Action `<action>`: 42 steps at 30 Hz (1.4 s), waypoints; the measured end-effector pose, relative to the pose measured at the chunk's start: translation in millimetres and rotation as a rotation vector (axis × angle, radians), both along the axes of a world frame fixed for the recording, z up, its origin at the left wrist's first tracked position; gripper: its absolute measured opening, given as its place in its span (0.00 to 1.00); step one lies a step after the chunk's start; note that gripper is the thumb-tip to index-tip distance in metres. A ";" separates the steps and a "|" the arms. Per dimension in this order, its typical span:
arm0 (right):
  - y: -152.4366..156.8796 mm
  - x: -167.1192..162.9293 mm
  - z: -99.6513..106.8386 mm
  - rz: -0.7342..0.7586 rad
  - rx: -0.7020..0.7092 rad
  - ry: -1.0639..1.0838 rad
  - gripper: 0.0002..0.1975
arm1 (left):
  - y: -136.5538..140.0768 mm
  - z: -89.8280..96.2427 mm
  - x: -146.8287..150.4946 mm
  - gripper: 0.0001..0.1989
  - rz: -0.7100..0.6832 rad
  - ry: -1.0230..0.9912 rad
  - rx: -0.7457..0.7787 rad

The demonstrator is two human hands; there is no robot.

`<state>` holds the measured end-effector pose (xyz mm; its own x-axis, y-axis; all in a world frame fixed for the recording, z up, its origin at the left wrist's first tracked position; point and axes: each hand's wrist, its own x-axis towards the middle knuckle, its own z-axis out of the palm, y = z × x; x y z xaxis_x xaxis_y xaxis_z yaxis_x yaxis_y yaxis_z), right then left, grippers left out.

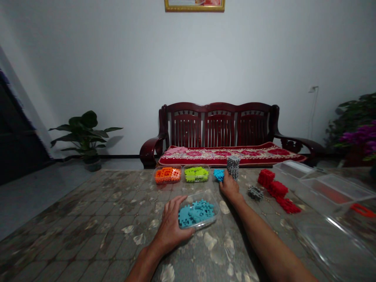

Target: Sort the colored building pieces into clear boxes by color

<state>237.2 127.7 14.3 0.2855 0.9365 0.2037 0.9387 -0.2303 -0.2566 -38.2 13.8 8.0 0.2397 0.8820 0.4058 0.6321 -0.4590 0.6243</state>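
Counter (117, 223) across lower frame. Tub (203, 225) lower centre, teal pieces (196, 213) inside. Left hand (169, 222) clamped on tub's left end. Right hand (230, 188) right of centre, fingers at grey stack (233, 163) and blue block (218, 175); can't tell if closed on either. Stack upright, block just left.

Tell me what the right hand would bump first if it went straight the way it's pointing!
The right hand would probably meet the blue blocks first; it may even be touching them, but depth is hard to tell.
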 end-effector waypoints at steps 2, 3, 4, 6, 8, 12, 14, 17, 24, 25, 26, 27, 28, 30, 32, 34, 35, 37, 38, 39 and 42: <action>0.3 2.0 -0.3 0.009 -0.007 0.004 0.33 | -0.4 1.5 0.4 0.41 0.002 0.005 -0.002; 0.5 2.9 -0.7 0.014 -0.009 0.007 0.33 | -0.5 2.0 0.6 0.41 0.004 0.007 -0.002; 0.7 3.8 -1.2 0.018 -0.012 0.010 0.33 | -0.5 2.2 0.7 0.41 0.004 0.009 -0.001; 1.1 5.4 -2.3 0.023 -0.015 0.019 0.33 | -0.4 1.9 0.9 0.41 0.006 0.013 0.003; 1.2 7.0 -3.4 0.030 -0.017 0.030 0.31 | -0.2 1.2 0.9 0.41 0.006 0.017 0.007; -0.8 10.5 -5.4 0.062 -0.015 0.046 0.31 | -0.5 0.7 0.4 0.41 0.008 0.021 0.014; -4.1 12.3 -6.4 0.090 -0.012 0.051 0.31 | -0.8 1.2 0.3 0.40 0.005 0.016 0.015; -12.6 15.4 -7.8 0.141 -0.007 0.059 0.32 | -0.9 1.8 0.2 0.40 -0.007 0.008 0.007; -51.6 30.1 -12.1 0.266 0.023 0.096 0.34 | -1.9 4.1 2.0 0.40 -0.023 0.004 0.008; -59.6 33.2 -13.1 0.287 0.030 0.109 0.34 | -2.7 4.7 2.7 0.40 -0.028 0.009 0.007; -68.1 36.3 -14.1 0.303 0.035 0.121 0.34 | -3.7 5.1 3.7 0.40 -0.034 0.014 0.007; -77.0 39.5 -15.1 0.312 0.038 0.130 0.35 | -4.9 5.5 4.9 0.40 -0.042 0.020 0.008; -86.0 42.6 -15.9 0.311 0.040 0.136 0.35 | -6.2 5.6 6.3 0.41 -0.053 0.025 0.010; -104.1 48.6 -17.1 0.307 0.057 0.150 0.36 | -9.4 5.2 10.2 0.42 -0.079 0.033 0.021; -120.7 54.1 -17.6 0.314 0.084 0.168 0.37 | -13.5 4.1 15.9 0.42 -0.106 0.040 0.029; -134.8 58.7 -17.7 0.313 0.105 0.193 0.37 | -18.4 2.8 23.6 0.43 -0.121 0.043 0.027; -140.5 60.5 -17.8 0.309 0.113 0.208 0.37 | -21.0 2.1 28.0 0.43 -0.127 0.041 0.024; -148.9 62.9 -18.2 0.292 0.121 0.232 0.38 | -25.9 0.7 36.8 0.43 -0.140 0.032 0.019; -151.6 63.6 -18.5 0.283 0.121 0.238 0.38 | -28.0 0.0 40.8 0.43 -0.148 0.026 0.018; -153.3 64.0 -18.9 0.276 0.121 0.240 0.38 | -29.7 -0.6 44.2 0.43 -0.155 0.019 0.017; -154.8 64.3 -20.6 0.255 0.117 0.230 0.39 | -32.4 -2.1 49.9 0.43 -0.155 0.004 0.022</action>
<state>301.5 -27.1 -6.3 0.0964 0.9577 0.2712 0.8767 0.0473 -0.4787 11.7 -18.6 5.8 0.3742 0.8253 0.4229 0.5552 -0.5646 0.6107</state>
